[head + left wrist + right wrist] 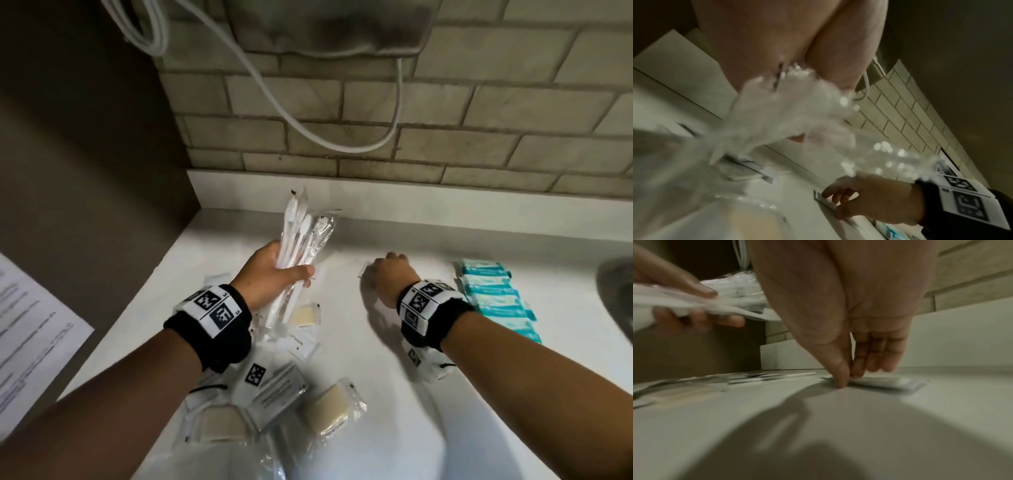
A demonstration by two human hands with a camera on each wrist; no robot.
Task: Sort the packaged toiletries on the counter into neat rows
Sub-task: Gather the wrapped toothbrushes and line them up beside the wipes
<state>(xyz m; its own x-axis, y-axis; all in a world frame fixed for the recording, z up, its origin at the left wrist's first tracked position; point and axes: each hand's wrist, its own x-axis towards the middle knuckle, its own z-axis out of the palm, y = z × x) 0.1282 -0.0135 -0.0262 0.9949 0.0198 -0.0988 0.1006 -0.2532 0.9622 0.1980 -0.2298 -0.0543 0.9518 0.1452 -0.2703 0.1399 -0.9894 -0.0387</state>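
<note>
My left hand [274, 270] grips a bundle of clear-wrapped white toothbrushes [301, 233], raised above the white counter [342, 445] with the brush heads pointing at the tiled wall. The left wrist view shows the same bundle [781, 116] blurred under the palm. My right hand [387, 274] reaches down to the counter's middle. In the right wrist view its fingers [869, 363] rest on top of a thin flat packet [890, 382] and the thumb meets the packet's near edge, pinching it. The head view hides most of that packet.
A row of teal packets [496, 298] lies right of my right hand, with a sink rim [616, 291] beyond. Loose wrapped soaps [329, 411] and a toothpaste box [301, 346] are piled under my left forearm. A brown panel [85, 171] bounds the left; a white cable [308, 130] hangs on the wall.
</note>
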